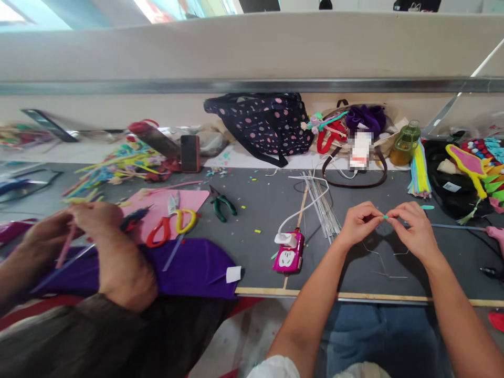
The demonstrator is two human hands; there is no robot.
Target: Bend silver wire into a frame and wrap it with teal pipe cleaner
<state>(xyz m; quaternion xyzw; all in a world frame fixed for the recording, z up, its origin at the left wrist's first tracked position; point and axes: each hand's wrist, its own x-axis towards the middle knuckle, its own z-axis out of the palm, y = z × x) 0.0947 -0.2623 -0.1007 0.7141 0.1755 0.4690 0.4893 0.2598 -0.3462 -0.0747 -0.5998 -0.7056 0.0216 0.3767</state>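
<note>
Teal piece [386, 217] is pinched closely by left hand [361, 223] and right hand [413, 227].

Tiny piece [385, 217] teal, perhaps green; bag [271, 126] dark, pink-spotted; socket block [290, 255] magenta, white-faced; cloth [197, 268] purple.

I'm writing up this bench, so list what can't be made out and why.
All in the head view:
Green piece: full shape; it is tiny and partly covered by the left grip and right grip.
Cabled device: its face; pixelation covers it.
Co-worker's hands: finger detail; blurred.
Pink object: its full form; cut off by the right edge.
Dotted bag: contents; hidden by its fabric.
</note>
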